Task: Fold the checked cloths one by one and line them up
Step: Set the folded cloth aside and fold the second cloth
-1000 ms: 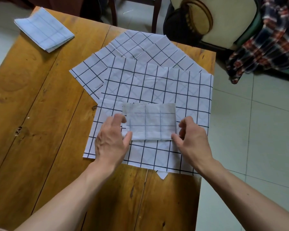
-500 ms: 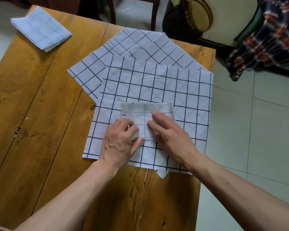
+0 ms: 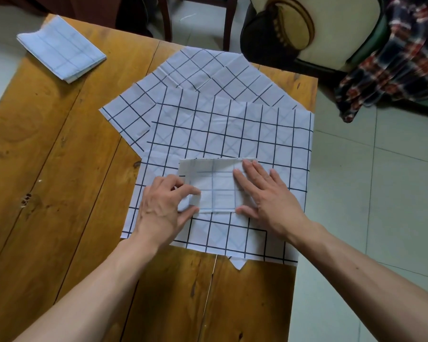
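Two hands work one folded cloth (image 3: 216, 185): the right hand (image 3: 266, 196) presses flat, fingers straight, while the left hand (image 3: 162, 206) pinches its near-left corner. Under them lie two spread checked cloths (image 3: 232, 129); far beyond the left hand sits another folded one (image 3: 61, 46).

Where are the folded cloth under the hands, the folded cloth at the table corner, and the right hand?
folded cloth under the hands (image 3: 216, 183), head view, centre panel
corner folded cloth (image 3: 61, 46), head view, top face
right hand (image 3: 267, 193), head view, back

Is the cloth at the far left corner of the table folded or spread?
Folded: the cloth is a small stacked rectangle with layered edges.
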A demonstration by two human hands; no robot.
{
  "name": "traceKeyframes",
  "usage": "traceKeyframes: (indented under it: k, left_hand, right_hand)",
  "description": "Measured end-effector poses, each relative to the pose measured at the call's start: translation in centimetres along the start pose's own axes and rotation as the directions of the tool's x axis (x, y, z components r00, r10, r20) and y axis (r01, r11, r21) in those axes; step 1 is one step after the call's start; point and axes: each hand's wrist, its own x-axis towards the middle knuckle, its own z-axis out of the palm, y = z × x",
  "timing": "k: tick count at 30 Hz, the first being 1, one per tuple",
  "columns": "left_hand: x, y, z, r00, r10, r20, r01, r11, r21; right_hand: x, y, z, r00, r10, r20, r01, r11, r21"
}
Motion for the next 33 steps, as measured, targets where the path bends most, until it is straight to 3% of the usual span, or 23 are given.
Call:
traceKeyframes:
  k: [11, 13, 15, 20, 33]
  left_hand:
    - [2.5, 1.0, -3.0, 0.94, -0.226, 0.254, 0.13, 0.929, 0.346]
    - [3.0, 2.0, -3.2, 0.951, -0.186, 0.246, 0.08, 0.92, 0.385]
    - [3.2, 3.1, -2.9, 0.968, -0.058, 0.245, -0.039, 0.926, 0.376]
    - [3.8, 4.7, 0.3, 0.913, 0.119, 0.39, -0.254, 0.914, 0.316]
    - [2.9, 0.7, -0.6, 0.923, -0.039, 0.383, -0.1, 0.936, 0.336]
  right_hand:
    - [1.2, -0.1, -1.2, 0.99, 0.071, 0.121, -0.076, 0.996, 0.038]
    - [1.2, -0.1, -1.2, 0.99, 0.072, 0.122, -0.077, 0.996, 0.038]
    - [1.3, -0.2, -1.2, 0.99, 0.072, 0.124, -0.078, 0.996, 0.042]
    - [1.3, -0.2, -1.2, 0.991, 0.069, 0.112, -0.074, 0.996, 0.044]
    - [-0.2, 1.6, -1.6, 0.992, 0.112, 0.062, -0.113, 0.993, 0.016]
